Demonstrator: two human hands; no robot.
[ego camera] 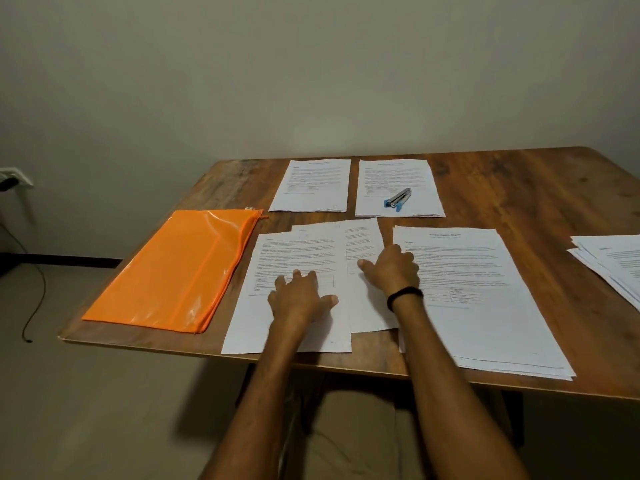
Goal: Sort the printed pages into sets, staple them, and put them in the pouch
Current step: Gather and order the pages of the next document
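My left hand (302,295) lies flat with spread fingers on the top page (277,258) of a loose pile in front of me. My right hand (391,268) rests on a second page (363,237) that sticks out from under that pile on its right side. A thicker stack of printed pages (485,292) lies just to the right of my right hand. Two more sets (313,183) lie at the back of the table, and a blue and silver stapler (397,199) sits on the right one (398,174). An orange zip pouch (173,271) lies flat at the left.
The wooden table (519,188) stands against a plain wall. Another fanned pile of pages (613,265) reaches the right edge of the view. A black cable (34,292) trails on the floor at the left, below a wall socket (17,176).
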